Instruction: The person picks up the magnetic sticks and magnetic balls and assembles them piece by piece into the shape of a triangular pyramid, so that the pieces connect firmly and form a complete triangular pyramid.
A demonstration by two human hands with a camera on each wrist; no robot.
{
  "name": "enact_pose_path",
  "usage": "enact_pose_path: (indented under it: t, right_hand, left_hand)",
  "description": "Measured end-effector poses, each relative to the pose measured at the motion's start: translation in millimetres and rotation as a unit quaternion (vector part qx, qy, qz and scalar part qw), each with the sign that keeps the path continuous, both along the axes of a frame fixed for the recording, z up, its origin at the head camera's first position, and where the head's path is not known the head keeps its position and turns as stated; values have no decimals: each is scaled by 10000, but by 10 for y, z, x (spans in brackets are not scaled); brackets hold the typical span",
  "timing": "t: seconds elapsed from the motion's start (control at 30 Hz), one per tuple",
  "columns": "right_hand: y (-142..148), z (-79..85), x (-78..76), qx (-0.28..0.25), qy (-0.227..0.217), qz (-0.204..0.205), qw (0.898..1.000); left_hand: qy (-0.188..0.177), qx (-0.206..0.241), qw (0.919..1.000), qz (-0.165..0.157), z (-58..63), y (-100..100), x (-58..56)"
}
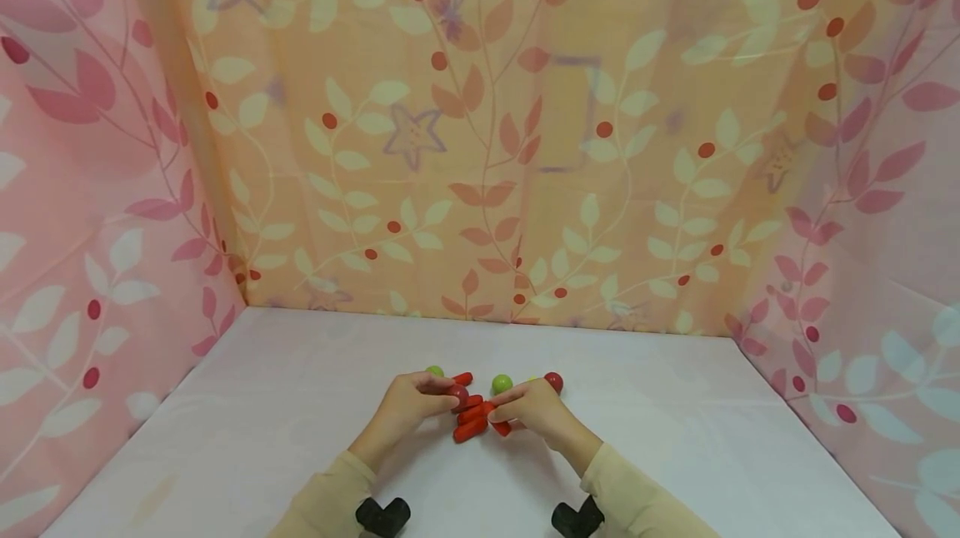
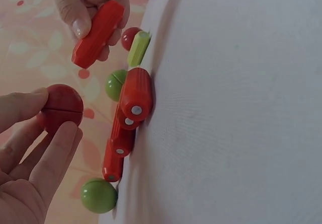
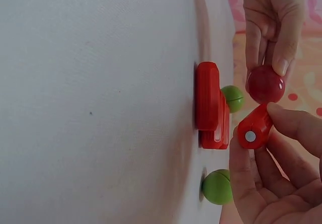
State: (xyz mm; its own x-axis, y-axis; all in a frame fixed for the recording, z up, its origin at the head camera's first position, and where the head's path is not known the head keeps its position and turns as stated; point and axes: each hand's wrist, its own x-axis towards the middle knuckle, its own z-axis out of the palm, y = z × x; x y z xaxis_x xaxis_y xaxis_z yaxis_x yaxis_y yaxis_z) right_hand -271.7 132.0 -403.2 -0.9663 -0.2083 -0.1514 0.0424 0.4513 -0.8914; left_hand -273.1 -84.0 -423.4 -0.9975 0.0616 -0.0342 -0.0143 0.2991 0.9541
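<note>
Between its thumb and fingertips, my left hand [image 1: 408, 403] pinches a dark red ball [image 2: 61, 108] with a seam around it. My right hand [image 1: 542, 410] holds a red faceted rod [image 3: 255, 127], whose end shows a round silver spot. In the right wrist view the ball and this rod appear close together; whether they touch I cannot tell. Below and between the hands, several more red rods [image 1: 470, 430] lie side by side on the white table. Green balls [image 2: 99, 196] rest near them, partly hidden by rods or hands in some views.
Past my right hand lie another red ball [image 1: 553, 381] and a yellow-green rod [image 2: 139, 49]. A white cloth [image 1: 247, 413] covers the table. Patterned curtains [image 1: 480, 130] enclose the back and both sides.
</note>
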Motion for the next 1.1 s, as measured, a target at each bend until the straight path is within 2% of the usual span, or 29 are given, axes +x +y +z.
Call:
enact_pose_path:
  t: [0.23, 0.47, 0.8, 1.1]
  right_hand:
    - [-27, 22, 11, 120, 38, 51, 9999]
    - [-38, 14, 7, 219, 28, 20, 9998]
    - [-29, -8, -7, 0, -16, 54, 10000]
    - [-15, -17, -2, 52, -45, 8, 10000]
  left_hand:
    - [51, 141, 9998, -143, -9, 46, 1]
    - [63, 97, 9999, -119, -3, 61, 2]
    - [33, 7, 9997, -246, 1, 80, 6]
    - [20, -40, 9997, -247, -2, 87, 15]
